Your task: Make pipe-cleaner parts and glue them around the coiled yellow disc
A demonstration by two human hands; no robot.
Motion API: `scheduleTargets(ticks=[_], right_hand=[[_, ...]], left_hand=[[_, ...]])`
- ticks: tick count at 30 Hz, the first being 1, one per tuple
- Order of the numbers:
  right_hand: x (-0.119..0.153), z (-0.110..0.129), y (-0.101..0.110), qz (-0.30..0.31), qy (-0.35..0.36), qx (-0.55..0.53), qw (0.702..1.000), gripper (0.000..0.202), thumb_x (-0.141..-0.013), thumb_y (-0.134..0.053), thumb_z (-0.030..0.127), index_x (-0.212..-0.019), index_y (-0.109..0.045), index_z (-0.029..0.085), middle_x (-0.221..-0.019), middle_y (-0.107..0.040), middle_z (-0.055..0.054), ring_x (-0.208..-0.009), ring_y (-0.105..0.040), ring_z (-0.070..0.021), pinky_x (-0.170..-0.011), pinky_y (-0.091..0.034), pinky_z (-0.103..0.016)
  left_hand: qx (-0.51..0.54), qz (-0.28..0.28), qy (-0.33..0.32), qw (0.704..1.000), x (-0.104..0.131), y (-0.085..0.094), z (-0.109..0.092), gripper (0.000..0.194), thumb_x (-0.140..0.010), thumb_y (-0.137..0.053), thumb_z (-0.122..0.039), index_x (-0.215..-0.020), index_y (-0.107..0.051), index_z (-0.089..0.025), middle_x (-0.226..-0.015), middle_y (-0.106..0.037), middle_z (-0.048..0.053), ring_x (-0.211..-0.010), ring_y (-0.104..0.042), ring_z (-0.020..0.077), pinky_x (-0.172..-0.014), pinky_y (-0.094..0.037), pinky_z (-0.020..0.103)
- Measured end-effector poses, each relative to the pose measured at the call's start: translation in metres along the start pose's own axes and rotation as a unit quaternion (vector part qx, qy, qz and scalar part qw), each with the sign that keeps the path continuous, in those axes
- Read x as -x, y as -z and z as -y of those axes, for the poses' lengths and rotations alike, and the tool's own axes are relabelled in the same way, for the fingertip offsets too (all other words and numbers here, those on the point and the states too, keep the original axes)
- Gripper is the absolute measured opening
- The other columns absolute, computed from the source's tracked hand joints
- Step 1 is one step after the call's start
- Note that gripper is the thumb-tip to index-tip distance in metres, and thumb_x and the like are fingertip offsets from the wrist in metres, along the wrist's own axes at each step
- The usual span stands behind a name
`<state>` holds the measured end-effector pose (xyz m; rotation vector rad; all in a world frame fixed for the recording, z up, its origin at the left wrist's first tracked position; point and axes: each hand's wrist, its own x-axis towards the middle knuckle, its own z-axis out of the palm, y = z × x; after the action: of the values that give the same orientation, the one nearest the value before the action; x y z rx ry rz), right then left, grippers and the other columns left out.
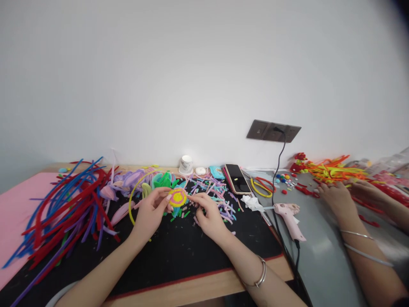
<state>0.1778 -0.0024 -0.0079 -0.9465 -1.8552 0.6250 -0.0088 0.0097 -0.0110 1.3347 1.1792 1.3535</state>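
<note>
A round coil of yellow with a pink ring hangs just above the black mat. My left hand pinches its left edge between thumb and fingers. At its right edge, the index finger of my right hand is stretched out and touches or nearly touches the coil, the other fingers curled. A long yellow stem curves up beside my left hand. Behind the coil are cut pieces of pastel stems and a green looped bundle.
Red and blue stems spread at the left. At the back stand a paper cup and a phone. A pink glue gun with a black cable lies right. Another person's hands work farther right.
</note>
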Motion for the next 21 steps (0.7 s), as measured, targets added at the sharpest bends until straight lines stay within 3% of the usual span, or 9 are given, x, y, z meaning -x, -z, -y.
scheduleTargets(ticks=[9, 21], right_hand=[[0.0012, 0.0018, -0.0002, -0.061, -0.047, 0.002, 0.997, 0.051, -0.066, -0.037, -0.003, -0.108, -0.057, 0.018, -0.097, -0.054, -0.006, -0.079, -0.052, -0.0155, -0.065, -0.044, -0.026], [0.0007, 0.0018, -0.0002, 0.013, -0.012, -0.009, 1.000, 0.067, -0.066, -0.036, -0.006, -0.122, -0.057, 0.024, -0.114, -0.051, -0.007, -0.101, -0.052, -0.0172, -0.069, -0.046, -0.024]], left_hand=[[-0.002, 0.018, 0.000, 1.000, -0.0008, 0.0005, 0.0056, 0.030, -0.077, -0.060, -0.039, -0.097, -0.056, -0.017, -0.071, -0.063, 0.001, -0.054, -0.057, 0.0140, -0.055, -0.049, 0.028], [-0.027, 0.041, -0.008, 0.999, 0.0018, -0.0021, 0.0006, 0.024, -0.079, -0.057, -0.034, -0.097, -0.056, -0.017, -0.076, -0.064, 0.001, -0.054, -0.057, 0.0130, -0.054, -0.048, 0.026]])
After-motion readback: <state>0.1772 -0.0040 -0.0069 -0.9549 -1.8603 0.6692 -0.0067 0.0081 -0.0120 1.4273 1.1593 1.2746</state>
